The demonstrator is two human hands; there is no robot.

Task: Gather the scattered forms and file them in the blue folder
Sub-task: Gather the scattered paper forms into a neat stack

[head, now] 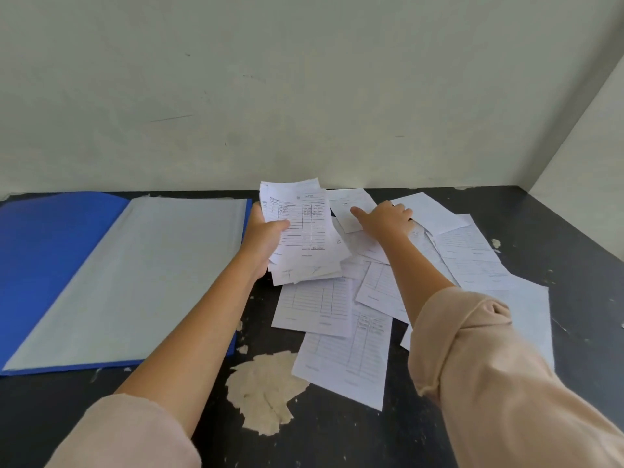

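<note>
A stack of forms (300, 228) is gripped by the left hand (265, 236); the right hand (385, 219) is laid on scattered forms (341, 359) at 3 o'clock — its grip cannot be told. The blue folder (50, 258) is spread open at 9 o'clock.

Reaching forward with both arms, forearms bare. Clutching a stack of forms (304, 228) in the left grip (262, 240), thumb across the top sheet. Resting the right grip (385, 219) palm-down, thumb out, fingers bent.
</note>
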